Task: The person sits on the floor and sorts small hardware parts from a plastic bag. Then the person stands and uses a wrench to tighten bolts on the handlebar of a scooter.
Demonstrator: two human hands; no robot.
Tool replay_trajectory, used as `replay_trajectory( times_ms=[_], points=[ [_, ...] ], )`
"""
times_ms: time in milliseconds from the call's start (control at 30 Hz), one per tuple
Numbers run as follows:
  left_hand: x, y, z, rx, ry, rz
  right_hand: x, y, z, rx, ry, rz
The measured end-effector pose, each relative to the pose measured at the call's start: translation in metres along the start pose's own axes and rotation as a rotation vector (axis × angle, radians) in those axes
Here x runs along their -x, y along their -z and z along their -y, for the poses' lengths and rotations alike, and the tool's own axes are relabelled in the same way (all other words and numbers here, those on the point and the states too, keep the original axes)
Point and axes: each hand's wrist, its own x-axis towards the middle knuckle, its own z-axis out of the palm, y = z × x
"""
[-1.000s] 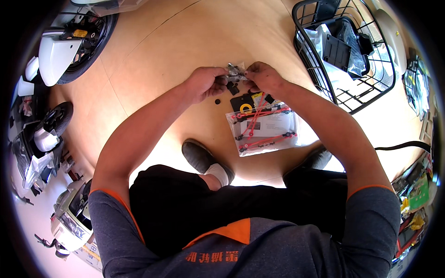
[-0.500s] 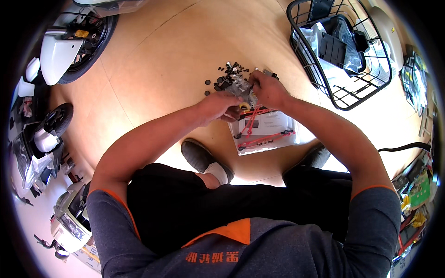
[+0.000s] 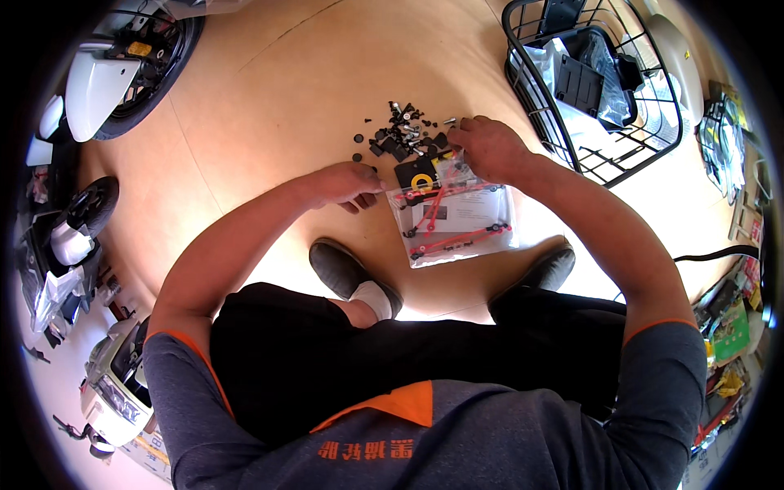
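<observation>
Bright, even daylight; soft shadows under the person; sharp centre; strong fisheye bending, black vignette at rim.

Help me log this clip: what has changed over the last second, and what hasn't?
The small black and silver parts that both hands held a second ago now lie in a heap on the floor. The left hand has drawn back toward the person and touches the corner of the clear plastic bag; the right hand rests at the bag's top edge. The bag and wire basket stayed put.
</observation>
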Motion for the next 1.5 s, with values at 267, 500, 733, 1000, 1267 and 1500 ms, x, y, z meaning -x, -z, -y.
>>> replay_trajectory(
  times_ms=[267,500,733,1000,1267,1500],
  points=[
    [-0.004,0.015,0.001,0.095,-0.017,-0.146,-0.03,-0.008,0.015,-0.051,0.04,-0.257],
    [-0.004,0.023,0.01,0.126,-0.032,-0.165,-0.059,-0.019,0.033,0.074,0.242,-0.227],
    [-0.002,0.03,0.019,0.152,-0.065,-0.19,-0.064,-0.022,0.027,0.163,0.249,-0.179],
    [-0.003,0.035,0.019,0.144,-0.09,-0.225,-0.059,-0.019,0.009,-0.038,-0.034,-0.425],
    [-0.003,0.037,0.015,0.142,-0.084,-0.254,-0.055,0.004,-0.004,-0.263,-0.215,-0.218],
    [-0.005,0.037,0.016,0.126,-0.09,-0.253,-0.05,-0.019,0.01,-0.118,0.047,-0.255]
  ],
)
